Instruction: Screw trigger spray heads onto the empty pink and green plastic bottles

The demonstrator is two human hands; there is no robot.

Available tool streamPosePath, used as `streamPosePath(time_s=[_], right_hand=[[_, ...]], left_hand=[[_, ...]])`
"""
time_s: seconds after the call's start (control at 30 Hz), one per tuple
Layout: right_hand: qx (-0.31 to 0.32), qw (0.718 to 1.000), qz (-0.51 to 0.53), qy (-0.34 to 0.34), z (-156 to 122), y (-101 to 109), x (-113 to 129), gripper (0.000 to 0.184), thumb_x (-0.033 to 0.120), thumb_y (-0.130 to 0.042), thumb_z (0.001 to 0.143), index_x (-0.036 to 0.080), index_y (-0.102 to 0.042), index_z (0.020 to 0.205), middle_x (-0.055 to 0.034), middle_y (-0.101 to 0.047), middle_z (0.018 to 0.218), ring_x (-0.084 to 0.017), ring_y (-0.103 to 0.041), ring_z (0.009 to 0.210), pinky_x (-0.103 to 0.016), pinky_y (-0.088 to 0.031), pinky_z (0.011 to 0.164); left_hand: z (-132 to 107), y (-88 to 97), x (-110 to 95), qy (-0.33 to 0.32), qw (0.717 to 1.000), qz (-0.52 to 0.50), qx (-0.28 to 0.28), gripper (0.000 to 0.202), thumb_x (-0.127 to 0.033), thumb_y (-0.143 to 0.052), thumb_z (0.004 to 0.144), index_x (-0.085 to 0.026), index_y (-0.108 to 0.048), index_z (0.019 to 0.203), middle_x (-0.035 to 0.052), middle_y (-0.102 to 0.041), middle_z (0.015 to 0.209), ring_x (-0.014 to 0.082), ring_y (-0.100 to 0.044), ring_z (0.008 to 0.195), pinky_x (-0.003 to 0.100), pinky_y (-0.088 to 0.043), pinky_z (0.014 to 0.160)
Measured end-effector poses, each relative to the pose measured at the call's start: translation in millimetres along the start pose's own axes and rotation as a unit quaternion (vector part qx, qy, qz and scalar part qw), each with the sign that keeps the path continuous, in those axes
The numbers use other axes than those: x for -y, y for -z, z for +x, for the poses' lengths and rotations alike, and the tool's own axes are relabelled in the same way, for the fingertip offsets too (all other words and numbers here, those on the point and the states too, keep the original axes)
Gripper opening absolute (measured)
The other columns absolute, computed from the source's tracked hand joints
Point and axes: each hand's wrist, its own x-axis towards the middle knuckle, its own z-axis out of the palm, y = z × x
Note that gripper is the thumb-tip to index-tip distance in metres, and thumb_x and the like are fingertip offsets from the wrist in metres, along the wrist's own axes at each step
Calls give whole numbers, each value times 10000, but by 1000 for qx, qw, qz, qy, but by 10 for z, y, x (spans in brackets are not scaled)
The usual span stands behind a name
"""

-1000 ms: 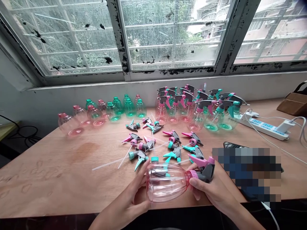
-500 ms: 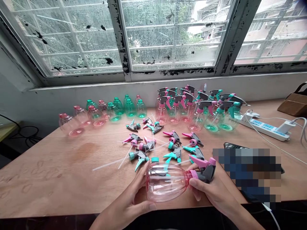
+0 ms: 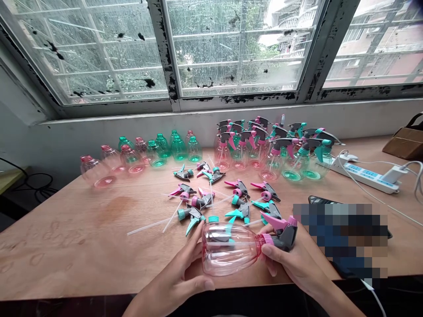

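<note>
A clear pink spray bottle (image 3: pixel 228 253) lies sideways in the air between my hands, its base to the left. My left hand (image 3: pixel 188 273) is curved around the base end, with the thumb below and the fingers partly hidden behind. At the neck, my right hand (image 3: pixel 284 259) pinches the pink collar (image 3: pixel 267 239) between thumb and fingers. The grey and pink spray head (image 3: pixel 287 233) sits on that collar, pointing right. Just beyond the bottle lie several loose trigger spray heads, such as a teal one (image 3: pixel 193 216) and a pink one (image 3: pixel 267 191), with thin clear tubes.
Several open pink bottles (image 3: pixel 99 171) and green bottles (image 3: pixel 180 149) stand at the back left. Bottles with spray heads (image 3: pixel 272 163) crowd the back right, beside a white power strip (image 3: pixel 366 174). A phone (image 3: pixel 325 200), partly pixelated, and a brown bag (image 3: pixel 405 141) are on the right.
The bottle has shifted very slightly up, and the left hand stays at its base. The right hand keeps its pinch on the collar. Nothing else has visibly moved.
</note>
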Motion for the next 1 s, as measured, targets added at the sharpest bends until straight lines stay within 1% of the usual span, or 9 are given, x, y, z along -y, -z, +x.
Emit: streamPosePath(time_s=[0.13,0.37,0.43,0.53,0.6,0.67,0.83,0.93,1.0], right_hand=[[-2,1000,-1,0,-2,6,-10,390,477,-860,826,176,-647,953,50,-633,532,-103,-528,429,-204,-373,464],[6,1000,-11,5,2,24,-32,378,469,-844,847,182,-643,989,47,-646,540,-107,-542,440,-207,-404,474],[8,1000,-18,2,-1,21,-22,382,477,-841,849,182,-646,995,51,-637,535,-110,-547,454,-213,-422,486],[11,1000,-29,-1,-6,13,-9,399,490,-851,832,189,-651,1000,58,-631,540,-111,-547,462,-221,-445,498],[11,999,-30,-3,-7,8,-2,407,500,-853,826,194,-650,1002,61,-627,545,-111,-539,462,-225,-452,496],[9,999,-35,-4,-7,2,2,405,507,-848,827,192,-656,994,62,-621,540,-112,-529,462,-228,-455,489],[5,999,-39,2,-7,-15,4,404,512,-832,841,182,-659,997,58,-630,520,-114,-523,443,-228,-446,464],[4,999,-35,7,-6,-25,2,385,519,-830,841,176,-666,904,48,-634,520,-114,-523,441,-231,-434,457],[2,999,-32,6,-4,-27,0,382,522,-830,841,175,-677,887,49,-632,522,-113,-525,447,-230,-429,460]], left_hand=[[6,-1,2,2,1000,1,-2,896,-439,-701,948,-449,-118,1629,-16,-95,1762,337,-199,1595,536,-194,1299],[6,5,19,-21,1000,19,6,771,-424,-552,1038,-488,-51,1621,-1,-106,1761,311,-166,1606,530,-213,1289],[4,6,36,-20,1000,19,1,839,-406,-615,1010,-487,-46,1621,-5,-90,1762,311,-134,1612,533,-173,1298],[-2,13,57,0,1000,-4,-8,1029,-397,-778,894,-453,-61,1631,5,-79,1764,336,-103,1613,555,-130,1302],[-3,21,59,7,1000,-19,-11,1038,-425,-797,869,-418,-101,1639,13,-79,1764,349,-84,1613,562,-120,1302],[-2,27,49,6,1000,-19,-3,968,-438,-751,907,-407,-119,1640,7,-74,1764,339,-88,1614,543,-126,1306],[-1,23,16,-17,1000,5,13,881,-405,-671,979,-515,-67,1610,-49,-72,1763,293,-135,1613,469,-210,1300],[-7,13,8,-25,1000,6,8,803,-414,-614,1013,-567,-76,1589,-67,-84,1761,285,-207,1599,458,-245,1285],[-5,5,1,-20,1000,-8,4,846,-393,-664,988,-578,-92,1583,-73,-91,1760,283,-216,1596,450,-249,1281]])
